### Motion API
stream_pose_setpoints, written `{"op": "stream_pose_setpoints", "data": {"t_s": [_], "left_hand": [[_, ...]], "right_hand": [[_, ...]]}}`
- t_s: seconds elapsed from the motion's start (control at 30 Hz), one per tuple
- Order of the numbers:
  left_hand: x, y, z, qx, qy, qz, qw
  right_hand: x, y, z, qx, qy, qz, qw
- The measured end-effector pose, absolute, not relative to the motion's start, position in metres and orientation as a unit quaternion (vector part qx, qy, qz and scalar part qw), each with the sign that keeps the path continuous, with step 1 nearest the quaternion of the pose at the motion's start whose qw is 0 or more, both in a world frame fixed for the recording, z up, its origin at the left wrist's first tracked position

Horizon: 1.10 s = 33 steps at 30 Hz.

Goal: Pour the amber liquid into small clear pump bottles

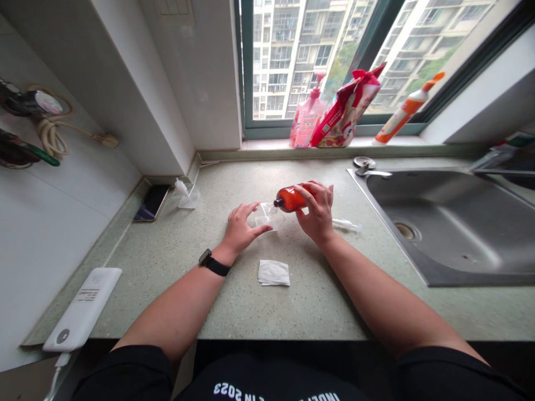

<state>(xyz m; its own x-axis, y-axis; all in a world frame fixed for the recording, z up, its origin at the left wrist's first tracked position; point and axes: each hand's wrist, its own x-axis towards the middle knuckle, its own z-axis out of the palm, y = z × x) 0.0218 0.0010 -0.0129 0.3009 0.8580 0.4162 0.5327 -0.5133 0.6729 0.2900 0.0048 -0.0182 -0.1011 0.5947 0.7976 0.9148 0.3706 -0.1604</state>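
Observation:
My right hand (316, 211) is closed around an amber bottle (290, 199), which lies tilted almost level with its uncapped dark neck pointing left. Just below and left of that neck stands a small clear square container (267, 220) on the counter. My left hand (242, 227) grips it from the left, thumb at the near side and fingers at the far side. Whether liquid is flowing I cannot tell. Beside my right wrist lies a white pump top (346, 225), partly hidden. A folded white tissue (273, 273) rests on the counter nearer to me.
A sink (460, 239) with a faucet (371, 169) is at right. At left are a second clear container with a white top (186, 196), a phone (151, 203) and a white power bank (83, 309). Bottles and a red bag (349, 111) line the windowsill.

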Motion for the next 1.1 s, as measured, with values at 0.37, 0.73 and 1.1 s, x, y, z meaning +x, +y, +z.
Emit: {"op": "stream_pose_setpoints", "data": {"t_s": [0.37,0.73,1.1], "left_hand": [[0.0215,0.0007,-0.0128,0.779,0.449,0.384,0.211],[0.0218,0.0008,-0.0134,0.777,0.448,0.385,0.219],[0.021,0.0009,-0.0142,0.777,0.446,0.385,0.222]], "right_hand": [[0.2902,0.0047,-0.0186,-0.528,-0.715,-0.185,0.419],[0.2899,0.0043,-0.0174,-0.521,-0.714,-0.189,0.427],[0.2915,0.0055,-0.0191,-0.527,-0.717,-0.196,0.412]]}}
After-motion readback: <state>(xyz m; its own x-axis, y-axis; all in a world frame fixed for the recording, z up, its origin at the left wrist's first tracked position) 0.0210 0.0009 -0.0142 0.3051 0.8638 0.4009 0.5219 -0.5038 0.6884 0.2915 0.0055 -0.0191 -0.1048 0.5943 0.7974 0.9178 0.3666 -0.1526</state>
